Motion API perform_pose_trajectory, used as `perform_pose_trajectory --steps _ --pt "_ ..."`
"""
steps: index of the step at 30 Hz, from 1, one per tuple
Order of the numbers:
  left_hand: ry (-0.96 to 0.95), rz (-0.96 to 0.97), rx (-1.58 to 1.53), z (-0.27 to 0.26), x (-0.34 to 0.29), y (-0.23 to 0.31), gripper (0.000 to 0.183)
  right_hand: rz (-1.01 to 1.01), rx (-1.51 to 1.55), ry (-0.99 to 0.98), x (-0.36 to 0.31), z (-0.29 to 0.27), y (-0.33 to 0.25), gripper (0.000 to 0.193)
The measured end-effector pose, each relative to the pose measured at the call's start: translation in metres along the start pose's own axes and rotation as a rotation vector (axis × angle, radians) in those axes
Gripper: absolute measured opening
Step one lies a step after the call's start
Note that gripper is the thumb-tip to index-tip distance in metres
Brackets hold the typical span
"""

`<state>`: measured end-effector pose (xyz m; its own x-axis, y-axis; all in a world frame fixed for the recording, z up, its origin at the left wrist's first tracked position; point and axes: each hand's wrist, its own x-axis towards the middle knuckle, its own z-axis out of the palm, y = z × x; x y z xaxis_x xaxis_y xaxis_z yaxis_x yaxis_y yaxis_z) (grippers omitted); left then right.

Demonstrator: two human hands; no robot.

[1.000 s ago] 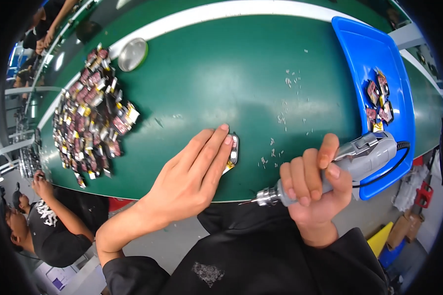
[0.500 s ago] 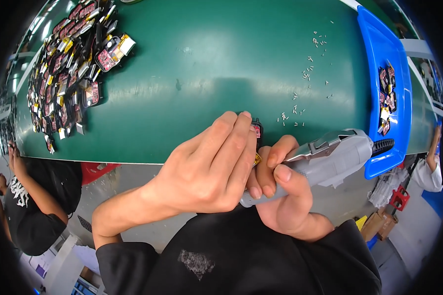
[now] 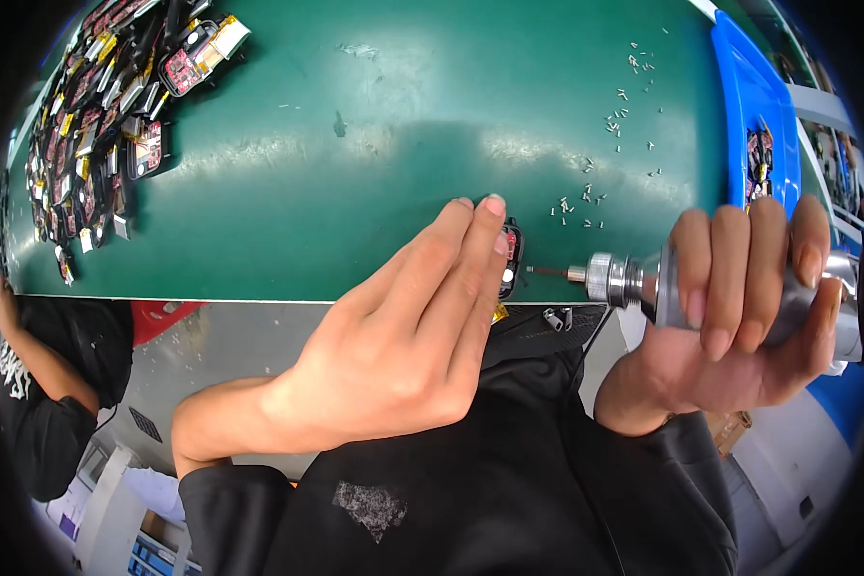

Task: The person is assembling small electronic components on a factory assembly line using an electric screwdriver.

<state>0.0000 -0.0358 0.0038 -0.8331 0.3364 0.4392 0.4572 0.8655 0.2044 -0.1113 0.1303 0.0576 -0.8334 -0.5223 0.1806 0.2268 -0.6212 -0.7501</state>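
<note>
My left hand (image 3: 408, 317) is closed over a small black-cased device with a red circuit board (image 3: 512, 248) at the table's front edge. Its fingers lie together along the device and cover most of it; a bit of yellow tape shows below. My right hand (image 3: 739, 298) grips a grey electric screwdriver (image 3: 614, 280) held sideways. The thin bit points left, its tip just short of the device's right side. A tiny light spot sits at that tip, too small to make out.
Many similar black devices with red boards (image 3: 91, 125) are heaped at the far left of the green table (image 3: 288, 202). Loose small screws (image 3: 586, 192) lie scattered right of centre. A blue tray (image 3: 734, 115) holding more devices stands at the right. Another person (image 3: 58, 365) sits at the left.
My right hand has swung the screwdriver round and out to the right, so its bit now points left at the device. My left hand stays on the device, nearly in place.
</note>
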Motion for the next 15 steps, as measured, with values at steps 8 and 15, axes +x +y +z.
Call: perform_pose_trajectory --steps 8,15 --pt "0.066 -0.017 -0.017 0.007 -0.001 -0.001 0.033 0.065 -0.088 0.000 0.010 -0.006 0.009 0.016" --pt "0.140 -0.013 0.022 0.015 -0.001 0.001 0.031 0.069 -0.179 -0.187 0.013 -0.011 0.011 0.017"
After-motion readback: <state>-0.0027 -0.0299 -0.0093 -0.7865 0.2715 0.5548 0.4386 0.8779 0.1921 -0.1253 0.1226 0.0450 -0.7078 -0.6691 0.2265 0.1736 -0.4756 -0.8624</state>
